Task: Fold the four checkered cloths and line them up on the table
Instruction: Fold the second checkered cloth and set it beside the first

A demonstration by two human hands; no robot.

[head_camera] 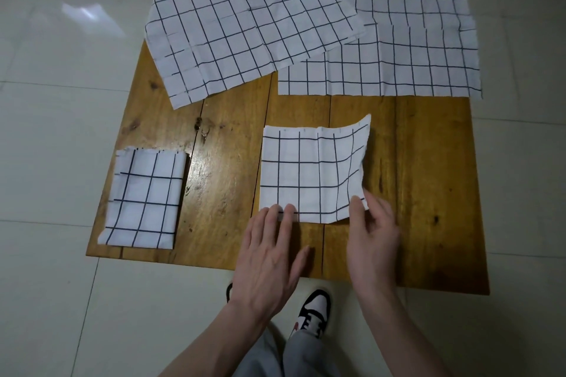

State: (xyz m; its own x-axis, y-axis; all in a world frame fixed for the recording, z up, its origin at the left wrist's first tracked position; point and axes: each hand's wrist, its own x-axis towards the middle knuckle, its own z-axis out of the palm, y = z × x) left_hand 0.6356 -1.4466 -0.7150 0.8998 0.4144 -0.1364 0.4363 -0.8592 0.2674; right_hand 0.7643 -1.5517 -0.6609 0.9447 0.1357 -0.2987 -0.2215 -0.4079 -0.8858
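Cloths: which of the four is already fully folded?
The small folded cloth at the table's near-left corner; neither hand touches it, and it is the most compact of the four.

Bare wood is showing along the right side of the bench (428, 192), from the near edge up to the right-hand spread cloth (398, 61) — the widest open lane. A narrower strip is lying open between the folded cloth (144, 199) at the near left and the half-folded cloth (309, 171) in the middle. Across the far half, the left spread cloth (245, 24) is overlapping the right one, covering that whole end. The half-folded cloth's right edge is curling up off the wood — a low obstacle there. The left hand (269, 257) and right hand (370, 235) are occupying its near edge.
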